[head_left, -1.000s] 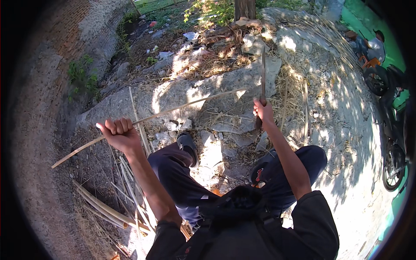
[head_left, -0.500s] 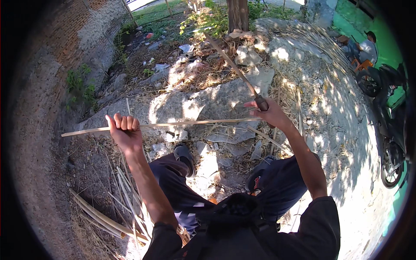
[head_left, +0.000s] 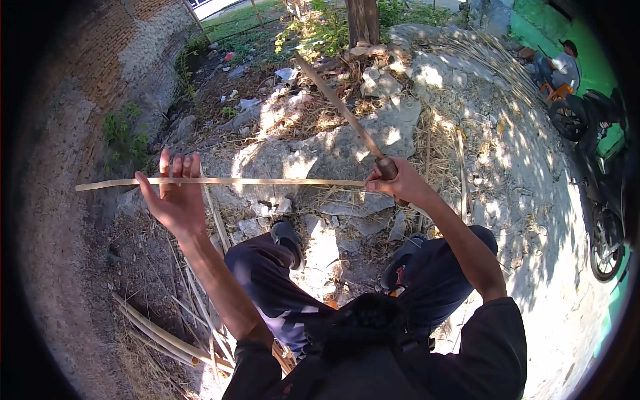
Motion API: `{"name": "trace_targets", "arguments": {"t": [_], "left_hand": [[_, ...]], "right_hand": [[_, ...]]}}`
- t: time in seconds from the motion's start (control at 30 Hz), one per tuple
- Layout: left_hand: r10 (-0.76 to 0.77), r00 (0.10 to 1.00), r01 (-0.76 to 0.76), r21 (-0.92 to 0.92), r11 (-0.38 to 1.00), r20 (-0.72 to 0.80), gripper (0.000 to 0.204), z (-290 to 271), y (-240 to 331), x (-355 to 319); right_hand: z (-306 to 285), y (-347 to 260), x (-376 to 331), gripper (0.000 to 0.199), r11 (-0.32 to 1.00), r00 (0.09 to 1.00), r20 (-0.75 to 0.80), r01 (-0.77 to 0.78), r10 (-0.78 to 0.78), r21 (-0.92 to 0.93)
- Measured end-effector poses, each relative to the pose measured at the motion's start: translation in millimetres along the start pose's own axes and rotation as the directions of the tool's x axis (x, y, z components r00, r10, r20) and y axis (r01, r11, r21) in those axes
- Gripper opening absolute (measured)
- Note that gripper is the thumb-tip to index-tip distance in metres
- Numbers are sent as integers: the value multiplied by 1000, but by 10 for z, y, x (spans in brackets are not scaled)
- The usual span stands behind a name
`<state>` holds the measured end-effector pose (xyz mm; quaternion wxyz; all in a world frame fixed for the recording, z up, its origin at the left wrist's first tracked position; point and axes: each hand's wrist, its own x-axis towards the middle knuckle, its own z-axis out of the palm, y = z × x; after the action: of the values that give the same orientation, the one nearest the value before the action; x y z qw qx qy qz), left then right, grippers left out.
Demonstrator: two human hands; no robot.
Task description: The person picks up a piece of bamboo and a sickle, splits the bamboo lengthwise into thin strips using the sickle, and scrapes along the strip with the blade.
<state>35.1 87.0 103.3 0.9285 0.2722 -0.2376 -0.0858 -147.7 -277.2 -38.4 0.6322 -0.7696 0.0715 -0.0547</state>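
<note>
A long, thin bamboo strip (head_left: 280, 181) stretches almost level in front of me. It crosses my left hand (head_left: 181, 208), which is open, fingers stretched up and thumb apart. The strip's far left end sticks out past that hand. My right hand (head_left: 408, 184) is closed around the dark handle of a machete (head_left: 339, 105), whose long brownish blade points up and away to the left. The strip's right end meets the fingertips of this same hand, seemingly pinched there beside the handle.
Split strips (head_left: 200, 310) and thicker bamboo poles (head_left: 160, 340) lie at lower left. Broken concrete slabs (head_left: 333, 157) cover the ground ahead, before a tree trunk (head_left: 363, 27). A brick wall (head_left: 107, 53) stands left; a motorcycle (head_left: 603, 220) and a seated person (head_left: 565, 67) are right.
My left hand has opened from a fist around the strip. The strip has shifted slightly left and lies more level. My right hand and the machete have moved a little left.
</note>
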Motion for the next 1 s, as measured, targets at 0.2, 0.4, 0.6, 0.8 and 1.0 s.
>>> {"name": "trace_targets", "arguments": {"t": [0.2, 0.4, 0.6, 0.8, 1.0], "left_hand": [[-64, 986, -3, 404, 915, 153, 79, -217, -257, 4], [-109, 978, 28, 406, 913, 177, 64, -226, -537, -30], [8, 995, -54, 471, 880, 99, 28, -387, -550, -60], [60, 997, -68, 752, 656, 37, 21, -423, -802, -173], [-35, 999, 5, 690, 724, 29, 15, -960, -1376, -406]], "right_hand": [[39, -163, -29, 24, 948, 1000, -4, -12, 14, 317], [31, -146, -31, 23, 958, 1000, -30, 1, 8, 287], [122, -76, 9, 20, 988, 1000, 5, 16, -17, 154], [102, 219, 81, 18, 969, 973, -189, 90, -135, -230], [334, 411, 65, 34, 961, 960, -39, -276, 277, 28]]}}
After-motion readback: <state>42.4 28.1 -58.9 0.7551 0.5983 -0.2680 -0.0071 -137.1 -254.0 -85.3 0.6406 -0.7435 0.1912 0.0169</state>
